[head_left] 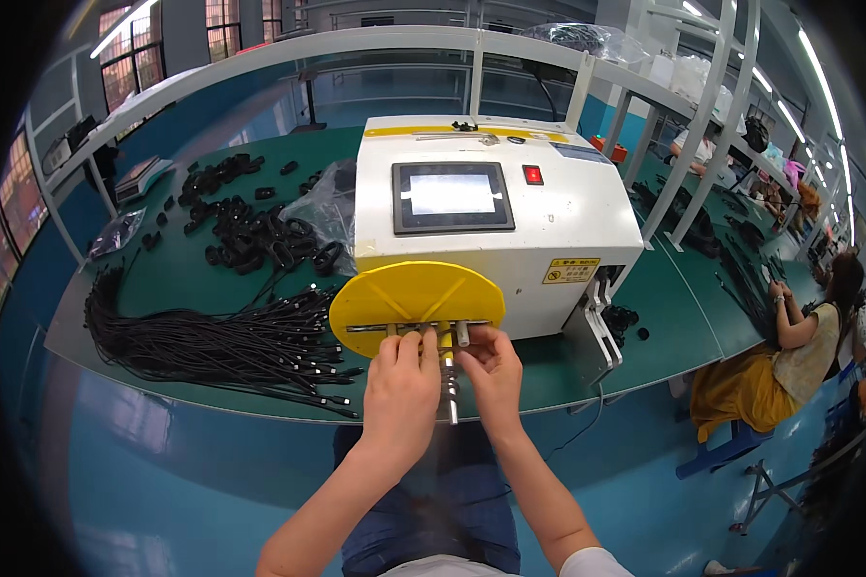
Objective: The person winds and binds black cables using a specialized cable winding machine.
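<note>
A yellow disc point(414, 284) stands upright on the front of a white benchtop machine point(510, 260), with a slotted bar and short pegs across its lower half. My left hand point(401, 394) reaches to the pegs left of the disc's centre, fingers bent and pressed together; what they hold is hidden. On the other side, my right hand point(494, 375) curls its thumb and fingers beside a pale grey peg point(463, 334); whatever is between them cannot be made out. Between both hands, a metal shaft with a spring point(453, 396) sticks out toward me.
Left of the machine lie a bundle of black cables point(212, 332), a heap of small black parts point(260, 236) and a clear plastic bag point(322, 207). The machine carries a lit screen point(452, 195) and a red switch point(533, 175). At right, a co-worker point(799, 337) sits by the green bench.
</note>
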`<state>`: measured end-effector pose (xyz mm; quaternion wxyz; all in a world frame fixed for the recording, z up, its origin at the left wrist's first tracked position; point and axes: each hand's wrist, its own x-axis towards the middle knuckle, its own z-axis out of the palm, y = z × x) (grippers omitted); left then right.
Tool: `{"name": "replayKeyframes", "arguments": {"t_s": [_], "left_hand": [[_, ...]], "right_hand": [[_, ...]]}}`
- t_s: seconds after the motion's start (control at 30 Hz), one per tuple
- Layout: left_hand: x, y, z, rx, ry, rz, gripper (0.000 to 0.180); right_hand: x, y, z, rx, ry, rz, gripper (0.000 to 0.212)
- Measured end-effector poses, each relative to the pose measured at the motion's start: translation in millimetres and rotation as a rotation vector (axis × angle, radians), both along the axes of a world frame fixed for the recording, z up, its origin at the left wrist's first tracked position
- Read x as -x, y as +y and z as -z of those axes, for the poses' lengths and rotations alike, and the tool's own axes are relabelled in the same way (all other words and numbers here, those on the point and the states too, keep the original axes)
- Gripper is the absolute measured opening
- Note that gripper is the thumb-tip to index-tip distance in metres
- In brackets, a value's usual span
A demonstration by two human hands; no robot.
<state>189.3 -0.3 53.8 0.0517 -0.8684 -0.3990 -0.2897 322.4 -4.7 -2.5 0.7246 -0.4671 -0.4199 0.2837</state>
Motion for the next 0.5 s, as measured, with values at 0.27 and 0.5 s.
{"name": "replayKeyframes", "arguments": {"t_s": [0.27,0.5], "left_hand": [[2,0,-8,0.047,-0.03,0.073,0.055],[1,-2,-5,0.035,-0.006,0.07,0.054]], "right_hand": [[3,2,-9,0.046,0.248,-0.07,0.021],[5,-3,1,0.153,0.46,-0.198,0.02]]}}
